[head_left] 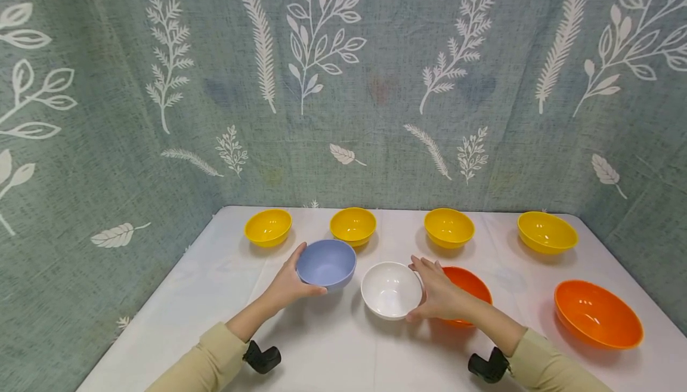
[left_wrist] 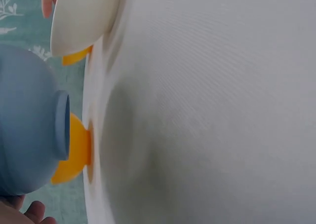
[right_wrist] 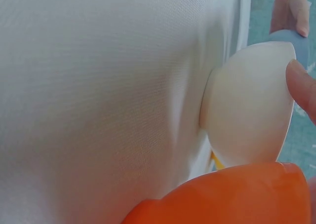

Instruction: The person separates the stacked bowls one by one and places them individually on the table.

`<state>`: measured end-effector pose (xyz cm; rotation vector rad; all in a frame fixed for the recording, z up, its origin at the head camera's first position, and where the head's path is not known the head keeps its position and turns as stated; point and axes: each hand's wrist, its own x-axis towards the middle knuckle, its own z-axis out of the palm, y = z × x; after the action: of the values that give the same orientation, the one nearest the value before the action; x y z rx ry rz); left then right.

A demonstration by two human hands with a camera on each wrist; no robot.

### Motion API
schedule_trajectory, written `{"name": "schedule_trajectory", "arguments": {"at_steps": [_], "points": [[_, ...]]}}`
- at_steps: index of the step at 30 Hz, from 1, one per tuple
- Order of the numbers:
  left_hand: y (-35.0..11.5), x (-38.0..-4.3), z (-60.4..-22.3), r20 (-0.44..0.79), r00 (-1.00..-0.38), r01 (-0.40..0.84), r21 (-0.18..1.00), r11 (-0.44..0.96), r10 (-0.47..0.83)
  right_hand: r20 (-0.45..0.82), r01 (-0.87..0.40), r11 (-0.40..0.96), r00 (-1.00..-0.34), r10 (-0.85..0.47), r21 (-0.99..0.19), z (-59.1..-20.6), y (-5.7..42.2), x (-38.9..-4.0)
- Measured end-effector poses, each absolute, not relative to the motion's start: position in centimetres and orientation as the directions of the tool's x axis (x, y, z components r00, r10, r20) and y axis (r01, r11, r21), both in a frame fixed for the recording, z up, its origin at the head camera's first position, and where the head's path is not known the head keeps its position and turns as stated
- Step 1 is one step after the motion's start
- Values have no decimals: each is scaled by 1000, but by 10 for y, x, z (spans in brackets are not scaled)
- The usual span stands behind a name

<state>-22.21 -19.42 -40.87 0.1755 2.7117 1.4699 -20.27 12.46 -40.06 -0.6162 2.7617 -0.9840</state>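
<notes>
A blue bowl [head_left: 326,264] is in my left hand [head_left: 290,278], which grips it from the left with the thumb at the near side. In the left wrist view the blue bowl [left_wrist: 29,120] hangs above the table, its foot off the cloth. My right hand [head_left: 442,293] holds a white bowl [head_left: 390,290] by its right side, fingers at the far rim and thumb at the near rim. The right wrist view has the thumb [right_wrist: 302,88] on the rim of the white bowl [right_wrist: 252,103]; whether its foot touches the table I cannot tell. An orange bowl [head_left: 472,284] sits partly hidden behind my right hand.
Along the back of the white-covered table [head_left: 343,356] stand several yellow bowls, among them one at far left [head_left: 268,228] and one at far right [head_left: 547,232]. A larger-looking orange bowl [head_left: 598,314] is at the right. Patterned green cloth [head_left: 376,159] encloses the back and sides.
</notes>
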Motion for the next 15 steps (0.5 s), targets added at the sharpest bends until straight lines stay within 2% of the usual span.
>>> {"name": "schedule_trajectory", "arguments": {"at_steps": [6, 15], "points": [[-200, -221, -417, -41, -992, 33, 832, 553, 120, -2, -335, 708, -903, -429, -622, -401, 125, -203], [-203, -217, -429, -60, -987, 34, 834, 550, 152, -2, -344, 713, -900, -436, -610, -401, 125, -203]]}}
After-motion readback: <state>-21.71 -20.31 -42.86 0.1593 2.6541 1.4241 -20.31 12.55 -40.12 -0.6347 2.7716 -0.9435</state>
